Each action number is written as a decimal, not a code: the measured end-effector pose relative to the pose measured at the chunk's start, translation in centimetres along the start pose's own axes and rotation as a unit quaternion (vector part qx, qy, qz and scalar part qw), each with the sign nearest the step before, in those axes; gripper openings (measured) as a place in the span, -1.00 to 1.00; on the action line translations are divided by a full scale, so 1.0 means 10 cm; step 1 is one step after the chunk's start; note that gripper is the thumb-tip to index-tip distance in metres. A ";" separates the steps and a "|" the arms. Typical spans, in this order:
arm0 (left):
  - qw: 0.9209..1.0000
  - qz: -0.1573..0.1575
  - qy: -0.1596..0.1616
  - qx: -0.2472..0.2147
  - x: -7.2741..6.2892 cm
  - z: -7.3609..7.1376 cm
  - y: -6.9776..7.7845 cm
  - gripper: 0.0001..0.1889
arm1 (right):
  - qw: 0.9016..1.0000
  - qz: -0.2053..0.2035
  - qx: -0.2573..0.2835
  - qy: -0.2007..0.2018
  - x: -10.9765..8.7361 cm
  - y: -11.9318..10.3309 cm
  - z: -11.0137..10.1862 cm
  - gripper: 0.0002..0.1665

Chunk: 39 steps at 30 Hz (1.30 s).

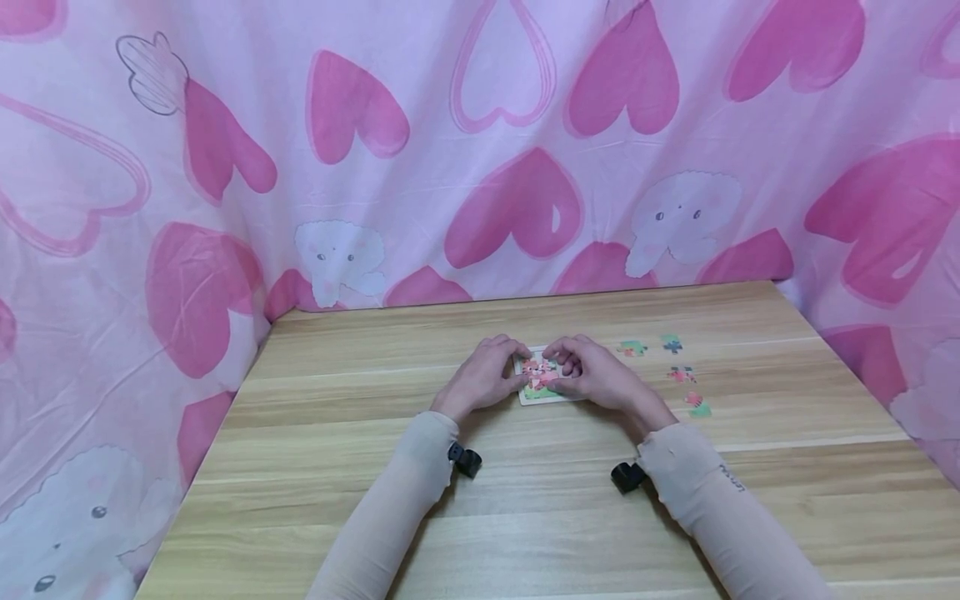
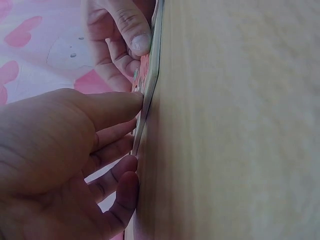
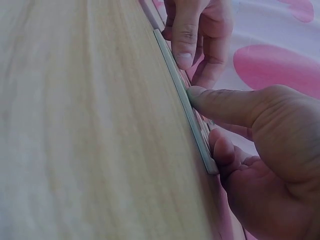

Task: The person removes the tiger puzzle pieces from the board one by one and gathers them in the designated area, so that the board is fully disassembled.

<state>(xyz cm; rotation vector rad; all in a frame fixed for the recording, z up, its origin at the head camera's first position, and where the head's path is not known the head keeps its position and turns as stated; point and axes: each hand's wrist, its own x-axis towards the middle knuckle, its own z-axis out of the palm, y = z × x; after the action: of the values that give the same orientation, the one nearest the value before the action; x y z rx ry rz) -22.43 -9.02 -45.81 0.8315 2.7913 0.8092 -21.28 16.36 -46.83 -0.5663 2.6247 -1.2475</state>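
Note:
A small pale-framed jigsaw puzzle board (image 1: 531,401) with red, pink and green pieces lies flat on the wooden table. My left hand (image 1: 482,377) grips its left side, thumb on the near part and fingertips at the far part. Over the board's right half, my right hand (image 1: 597,377) has thumb and index finger at opposite ends of a puzzle piece (image 1: 552,374), mostly covered by the hand. In the right wrist view, the right thumb (image 3: 220,104) presses on the board's top while other fingers curl. The board's right edge is partly hidden.
To the right of the board lie several loose puzzle pieces, among them a green-orange one (image 1: 632,348), a green-blue one (image 1: 672,343), a red one (image 1: 682,375) and a red-green one (image 1: 698,406). A pink heart-patterned curtain (image 1: 517,208) hangs behind the table (image 1: 540,517).

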 end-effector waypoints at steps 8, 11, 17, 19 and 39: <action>1.000 -0.009 0.001 -0.004 0.00 -0.01 0.00 -0.57 | 1.000 0.010 0.020 0.001 0.01 -0.03 0.01 -0.43; 1.000 -0.007 0.000 -0.004 0.00 -0.01 0.00 -0.56 | 1.000 0.013 0.021 0.004 0.02 -0.02 0.01 -0.43; 1.000 -0.002 0.002 -0.005 0.00 0.00 0.00 -0.57 | 1.000 0.011 0.018 0.011 0.01 -0.01 0.01 -0.45; 1.000 0.001 0.003 -0.006 0.00 0.00 0.00 -0.57 | 1.000 0.012 0.017 0.013 0.01 0.01 0.01 -0.47; 1.000 0.001 0.002 -0.012 -0.02 -0.01 0.01 -0.59 | 1.000 0.005 -0.012 0.019 0.00 0.03 0.01 -0.52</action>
<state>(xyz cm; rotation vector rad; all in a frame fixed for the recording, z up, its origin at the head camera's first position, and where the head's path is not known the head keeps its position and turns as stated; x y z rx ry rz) -22.29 -9.08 -45.65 0.8293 2.7791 0.8433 -21.37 16.43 -47.16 -0.5365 2.6739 -1.2387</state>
